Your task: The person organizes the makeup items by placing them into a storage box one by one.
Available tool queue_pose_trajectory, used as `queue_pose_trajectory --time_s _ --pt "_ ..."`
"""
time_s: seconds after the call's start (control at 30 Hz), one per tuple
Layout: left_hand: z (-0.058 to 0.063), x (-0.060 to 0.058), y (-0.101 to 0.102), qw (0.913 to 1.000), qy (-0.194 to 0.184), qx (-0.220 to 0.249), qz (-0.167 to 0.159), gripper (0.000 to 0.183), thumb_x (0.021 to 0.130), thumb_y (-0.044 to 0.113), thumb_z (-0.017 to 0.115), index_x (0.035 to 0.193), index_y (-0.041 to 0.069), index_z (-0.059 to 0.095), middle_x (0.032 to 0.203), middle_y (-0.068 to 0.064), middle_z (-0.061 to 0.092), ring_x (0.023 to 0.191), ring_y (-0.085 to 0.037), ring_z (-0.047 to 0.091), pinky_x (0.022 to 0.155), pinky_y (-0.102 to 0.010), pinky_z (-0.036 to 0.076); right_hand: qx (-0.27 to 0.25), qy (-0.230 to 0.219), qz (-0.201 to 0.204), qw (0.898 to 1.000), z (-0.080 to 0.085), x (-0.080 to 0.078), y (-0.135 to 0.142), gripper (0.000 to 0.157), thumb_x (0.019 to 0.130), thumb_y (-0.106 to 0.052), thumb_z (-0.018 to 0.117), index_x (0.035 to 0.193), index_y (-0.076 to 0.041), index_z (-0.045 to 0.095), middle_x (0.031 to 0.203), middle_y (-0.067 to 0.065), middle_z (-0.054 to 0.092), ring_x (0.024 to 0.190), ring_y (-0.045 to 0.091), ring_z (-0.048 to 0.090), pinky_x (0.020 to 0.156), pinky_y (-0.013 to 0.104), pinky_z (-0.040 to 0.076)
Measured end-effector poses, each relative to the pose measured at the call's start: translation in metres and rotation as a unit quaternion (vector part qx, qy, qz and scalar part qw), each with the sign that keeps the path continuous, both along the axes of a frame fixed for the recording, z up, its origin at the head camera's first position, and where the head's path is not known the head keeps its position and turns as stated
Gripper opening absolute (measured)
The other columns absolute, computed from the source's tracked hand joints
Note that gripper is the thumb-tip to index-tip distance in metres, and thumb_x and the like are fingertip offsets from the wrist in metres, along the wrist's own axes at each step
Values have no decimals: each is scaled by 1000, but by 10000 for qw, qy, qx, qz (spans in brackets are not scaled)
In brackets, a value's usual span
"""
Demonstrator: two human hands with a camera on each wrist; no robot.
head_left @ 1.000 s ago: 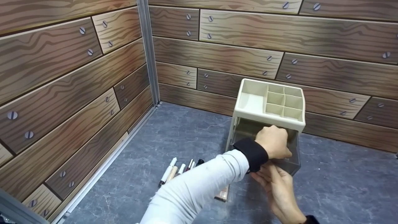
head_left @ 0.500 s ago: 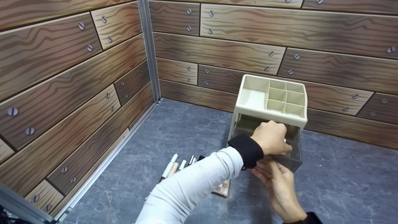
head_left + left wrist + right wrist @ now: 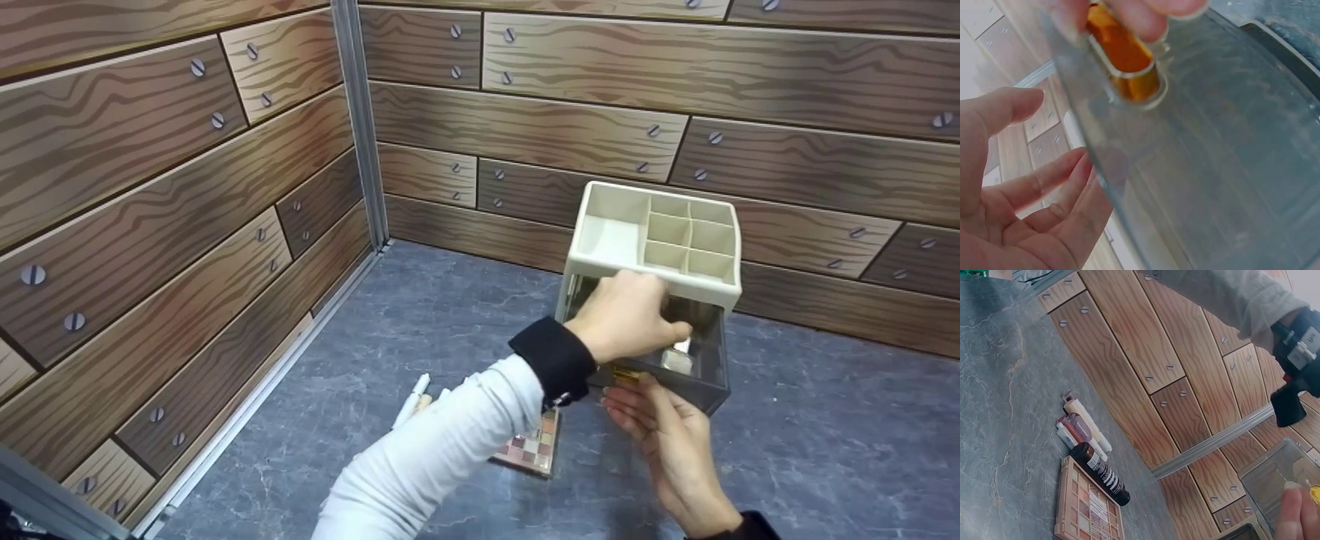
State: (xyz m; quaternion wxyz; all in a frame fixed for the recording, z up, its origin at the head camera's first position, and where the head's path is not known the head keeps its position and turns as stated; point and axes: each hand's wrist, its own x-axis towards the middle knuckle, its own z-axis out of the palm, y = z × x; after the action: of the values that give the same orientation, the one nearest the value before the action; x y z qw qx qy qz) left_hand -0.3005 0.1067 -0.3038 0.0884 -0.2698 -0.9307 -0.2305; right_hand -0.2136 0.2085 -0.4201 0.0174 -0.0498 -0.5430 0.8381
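The bottle (image 3: 678,361), clear-bodied with a pale cap, looks light, stiff and rather slippery; if it is glass, as I judge, a knock could chip it, so the cap or the flat sides of the body seem the best hold; the drawer (image 3: 709,390), thin clear plastic by its look, should be light and slightly flexible, and its gold handle (image 3: 625,374) is the place to take it, as its bare edges would probably slip; the bottle is in the drawer near its front right corner, just below the thumb of the left hand (image 3: 630,315), though whether it lies or stands, and whether thumb and cap touch, I cannot tell; the left hand reaches over the drawer, its thumb well apart from fairly straight fingers, gripping nothing that I can see; the right hand (image 3: 679,442) is below the front edge of the drawer, pinching the handle between thumb and fingers; the drawer juts from the chest (image 3: 697,282), which stands towards the back edge of the surface (image 3: 465,322); the palette (image 3: 529,450) lies left of the right hand, with a dark tube (image 3: 1100,473) against its long edge.
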Motion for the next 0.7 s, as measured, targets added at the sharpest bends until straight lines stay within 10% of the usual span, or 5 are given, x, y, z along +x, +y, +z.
queue_pose_trajectory --time_s 0.27,0.7 --pt "10 3 -31 9953 -422 873 -43 25 92 36 80 95 13 71 79 6 68 55 -5 60 49 -17 51 -53 -145 -230 9996 1 -2 -2 28 110 -24 55 100 -8 76 92 7 80 85 16 77 84 27 63" --pt "5 1 -91 9922 20 1238 117 27 91 35 80 97 9 75 83 -2 73 62 -10 58 61 -22 52 -53 73 -216 9997 0 -2 -1 26 110 -22 55 102 -6 75 90 8 80 83 17 77 80 26 63"
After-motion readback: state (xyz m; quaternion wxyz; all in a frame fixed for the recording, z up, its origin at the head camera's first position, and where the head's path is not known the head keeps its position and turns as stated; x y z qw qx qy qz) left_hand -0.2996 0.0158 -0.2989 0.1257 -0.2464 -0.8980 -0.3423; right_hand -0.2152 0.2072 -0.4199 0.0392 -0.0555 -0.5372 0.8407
